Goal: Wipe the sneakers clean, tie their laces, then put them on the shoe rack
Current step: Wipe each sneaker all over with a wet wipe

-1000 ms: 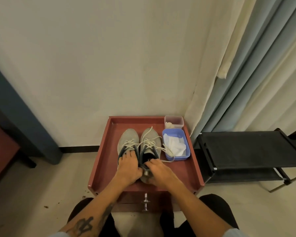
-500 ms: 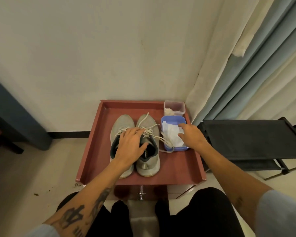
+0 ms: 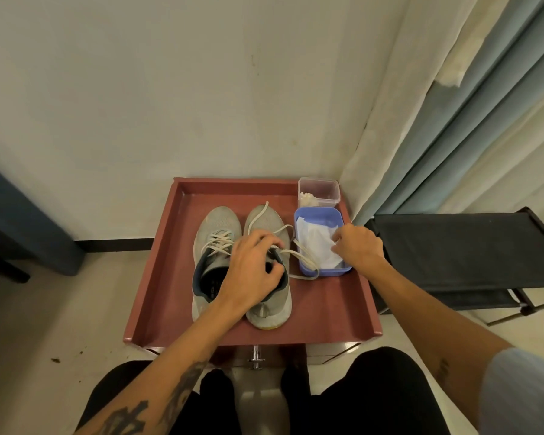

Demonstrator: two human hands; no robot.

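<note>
Two grey sneakers stand side by side on a red tray (image 3: 157, 296), toes toward the wall, laces loose. My left hand (image 3: 252, 265) reaches across the left sneaker (image 3: 215, 227) and grips the collar of the right sneaker (image 3: 269, 312), fingers curled into its opening. A loose lace (image 3: 305, 262) trails over the rim of a blue tub (image 3: 319, 213) holding white wipes (image 3: 314, 240). My right hand (image 3: 357, 246) is at the tub, its fingers pinching a wipe. The black shoe rack (image 3: 453, 243) stands to the right of the tray.
A small clear box (image 3: 319, 189) with white bits sits at the tray's back right corner. The wall is just behind the tray and curtains (image 3: 453, 136) hang at the right. My knees are under the tray's near edge.
My left hand moved from the left sneaker's laces onto the right sneaker's collar. My right hand left the sneakers and reached right into the blue tub of wipes.
</note>
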